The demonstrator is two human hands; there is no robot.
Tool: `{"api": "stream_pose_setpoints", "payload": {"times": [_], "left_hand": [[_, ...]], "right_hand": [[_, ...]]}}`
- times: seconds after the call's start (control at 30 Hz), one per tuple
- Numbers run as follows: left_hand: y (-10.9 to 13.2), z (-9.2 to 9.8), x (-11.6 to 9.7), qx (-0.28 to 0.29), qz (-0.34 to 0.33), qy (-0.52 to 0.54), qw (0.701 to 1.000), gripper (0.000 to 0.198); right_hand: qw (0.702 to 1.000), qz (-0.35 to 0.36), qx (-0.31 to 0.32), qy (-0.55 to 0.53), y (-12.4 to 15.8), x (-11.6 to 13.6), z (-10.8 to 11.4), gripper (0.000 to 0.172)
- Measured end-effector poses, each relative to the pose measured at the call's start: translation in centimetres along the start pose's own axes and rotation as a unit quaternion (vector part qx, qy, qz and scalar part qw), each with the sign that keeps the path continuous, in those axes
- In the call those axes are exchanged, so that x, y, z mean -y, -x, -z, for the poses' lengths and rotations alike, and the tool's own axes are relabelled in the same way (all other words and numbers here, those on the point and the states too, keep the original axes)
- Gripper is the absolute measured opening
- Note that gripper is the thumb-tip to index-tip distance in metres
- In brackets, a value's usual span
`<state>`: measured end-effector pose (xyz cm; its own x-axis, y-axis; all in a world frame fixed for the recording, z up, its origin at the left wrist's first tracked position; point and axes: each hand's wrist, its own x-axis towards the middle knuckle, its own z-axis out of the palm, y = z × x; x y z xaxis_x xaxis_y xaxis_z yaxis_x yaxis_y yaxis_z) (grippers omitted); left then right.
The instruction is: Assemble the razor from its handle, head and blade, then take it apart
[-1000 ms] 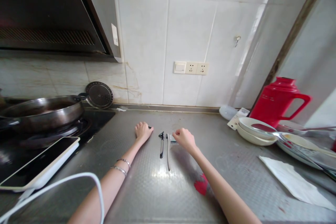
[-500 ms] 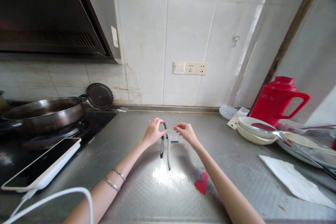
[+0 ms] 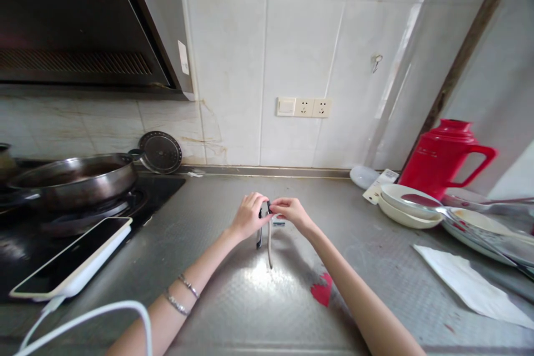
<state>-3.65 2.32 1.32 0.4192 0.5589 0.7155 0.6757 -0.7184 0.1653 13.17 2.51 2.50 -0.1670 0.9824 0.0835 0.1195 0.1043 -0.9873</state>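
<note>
A small dark, bar-shaped piece (image 3: pixel 269 207) is held up just above the counter, its exact kind too small to make out. My left hand (image 3: pixel 248 217) pinches it from the left. From the right, the closed fingertips of my right hand (image 3: pixel 292 212) meet it. Below my left fingers lies a slim black and silver item (image 3: pixel 259 238), partly covered by the hand. Beside that, a thin pale strip like a short cord (image 3: pixel 269 247) runs toward me. A small clear, dark-edged packet (image 3: pixel 279 224) shows in part under my right hand.
A steel pan (image 3: pixel 83 175) sits on the stove at left, with a phone (image 3: pixel 75 261) and its white cable (image 3: pixel 104 307) in front. At right stand a red thermos (image 3: pixel 440 158), stacked bowls (image 3: pixel 406 214) and a white napkin (image 3: pixel 467 283). A red patch (image 3: pixel 322 290) marks the counter.
My right hand has moved left, and its fingertips have closed on the dark piece in my left hand. The clear packet is now more covered by that hand.
</note>
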Motion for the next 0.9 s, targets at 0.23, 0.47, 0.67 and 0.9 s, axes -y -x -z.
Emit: {"api": "stream_pose_setpoints", "payload": {"times": [0.23, 0.47, 0.67, 0.9], "left_hand": [[0.0, 0.4, 0.2, -0.004, -0.019, 0.044, 0.999, 0.034], [-0.2, 0.1, 1.2, -0.021, -0.023, 0.079, 0.996, 0.018], [-0.4, -0.1, 1.7, -0.017, 0.008, 0.127, 0.992, 0.016], [-0.7, -0.5, 2.2, 0.052, 0.163, 0.243, 0.955, 0.016]], "right_hand": [[0.999, -0.01, -0.001, -0.048, -0.1, 0.0, 0.5, 0.026], [0.991, -0.049, 0.047, -0.112, 0.2, 0.0, 0.8, 0.025], [0.999, -0.034, 0.004, -0.042, -0.2, 0.0, 0.9, 0.031], [0.957, 0.216, -0.02, 0.194, -0.3, -0.3, 1.6, 0.026]]}}
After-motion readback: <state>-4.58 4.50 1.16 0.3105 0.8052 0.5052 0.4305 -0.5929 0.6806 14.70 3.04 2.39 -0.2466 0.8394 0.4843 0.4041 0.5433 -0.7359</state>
